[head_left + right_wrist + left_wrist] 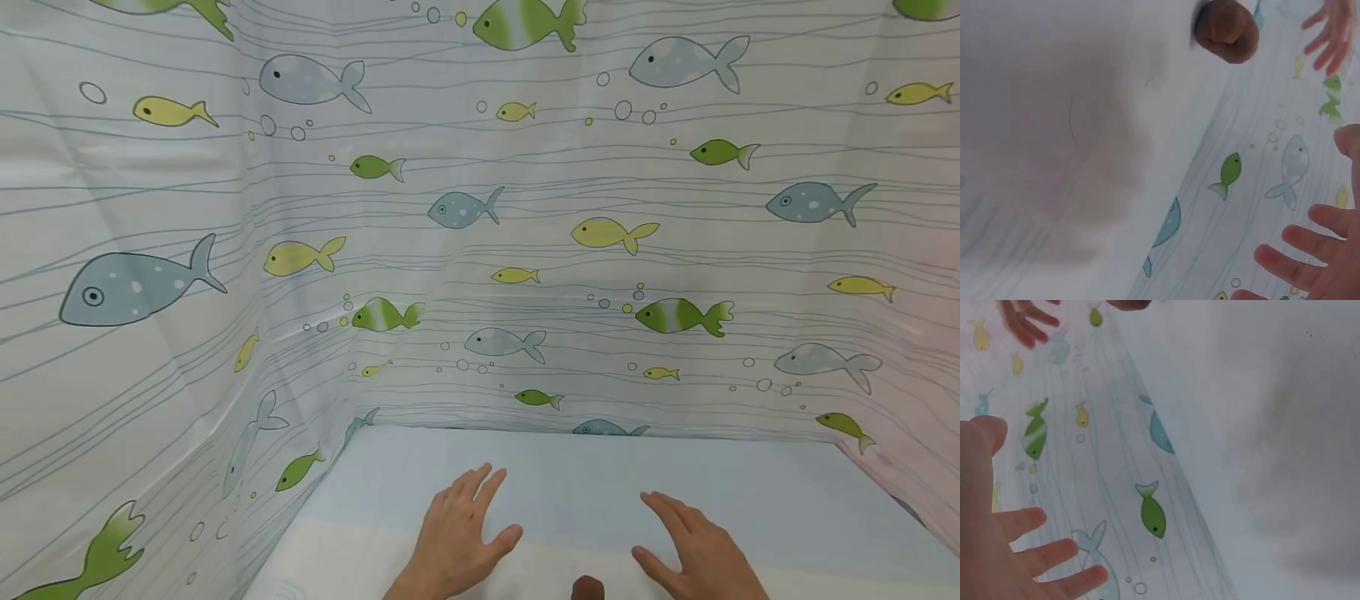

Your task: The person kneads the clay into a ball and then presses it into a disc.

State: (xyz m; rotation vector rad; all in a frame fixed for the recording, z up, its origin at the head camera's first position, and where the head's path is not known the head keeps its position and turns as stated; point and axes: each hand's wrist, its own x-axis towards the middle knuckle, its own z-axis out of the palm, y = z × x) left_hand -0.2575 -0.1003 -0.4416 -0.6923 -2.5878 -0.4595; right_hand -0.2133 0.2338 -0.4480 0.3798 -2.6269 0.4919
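object [1227, 31] on table [577, 483], between hands [459, 533] [701, 550], curtain [450, 283] behind

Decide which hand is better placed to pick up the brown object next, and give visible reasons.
Probably the right hand: in the head view, it appears slightly nearer the brown object than the left hand does. Both look empty, so the margin is small.

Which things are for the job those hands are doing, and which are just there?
Probably for the job:
bare left hand
bare right hand
rounded brown object between them, material unclear

Just there:
white sheet printed with green, yellow and blue fish
flat pale-blue-and-white tabletop
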